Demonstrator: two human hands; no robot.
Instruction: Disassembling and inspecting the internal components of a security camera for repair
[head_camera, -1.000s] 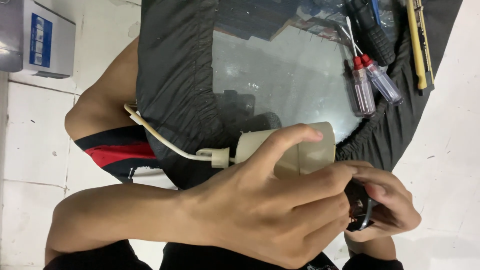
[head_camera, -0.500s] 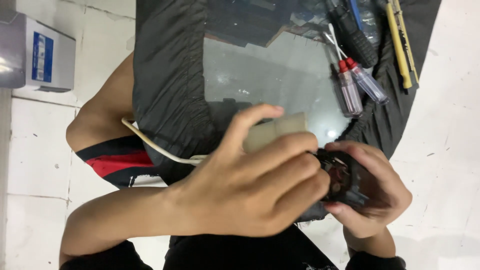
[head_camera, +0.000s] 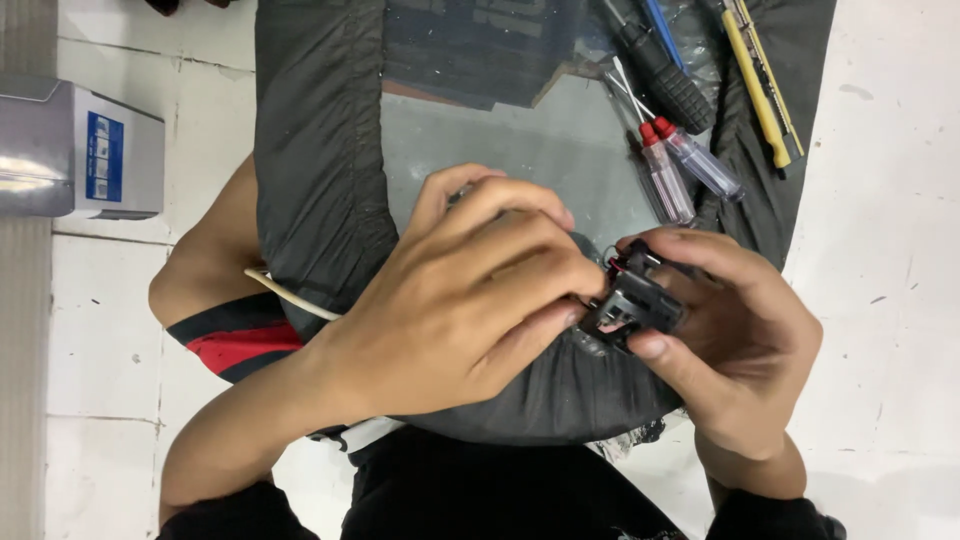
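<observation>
Mostly hidden: the left hand (head_camera: 450, 300) covers whatever lies under its palm; only a cream-coloured cable (head_camera: 290, 297) shows, emerging at the wrist side and running across the dark grey fabric sheet (head_camera: 320, 150). Cannot tell what the cable joins.

Left hand: fingers curled tight, tips pressed against the small black plastic component with red wires (head_camera: 632, 298). Right hand (head_camera: 735, 345): fingers and thumb wrapped around the same component, gripping it from the far side. Component sits between both hands, just above the fabric's lower fold; its underside is not visible.

Surroundings: two red-capped screwdrivers with clear handles (head_camera: 678, 165) lie on the fabric above the hands, beside a black-handled screwdriver (head_camera: 668, 85). A yellow utility knife (head_camera: 760, 90) lies near the fabric's edge, its upper end cut off. A grey cardboard box with a blue label (head_camera: 80, 150) stands on the white tiled floor (head_camera: 890, 200), well apart.
</observation>
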